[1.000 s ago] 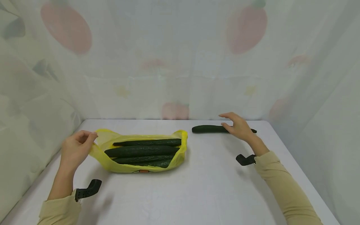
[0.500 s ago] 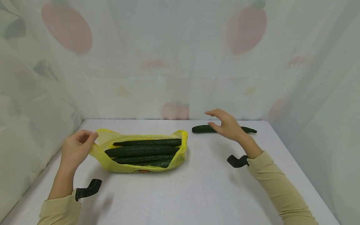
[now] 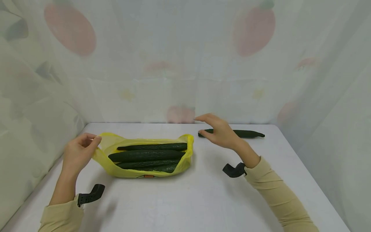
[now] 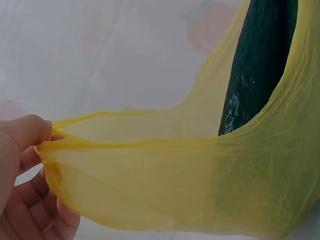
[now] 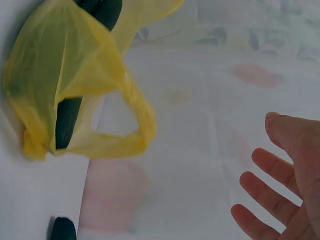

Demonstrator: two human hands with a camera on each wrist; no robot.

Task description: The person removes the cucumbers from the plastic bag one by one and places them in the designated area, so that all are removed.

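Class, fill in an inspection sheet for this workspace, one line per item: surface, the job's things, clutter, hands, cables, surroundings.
Surface: white table, bare in front.
Job's things: yellow plastic bag lying open with several dark green cucumbers inside; one loose cucumber on the table behind the right hand.
Clutter: nothing seen.
Hands: left hand pinches the bag's left handle; right hand is open, fingers spread, holding nothing, between the bag and the loose cucumber.
Cables: nothing seen; a black mount sits at each wrist.
Surroundings: pale curtain with faint fruit prints on the three sides in view.
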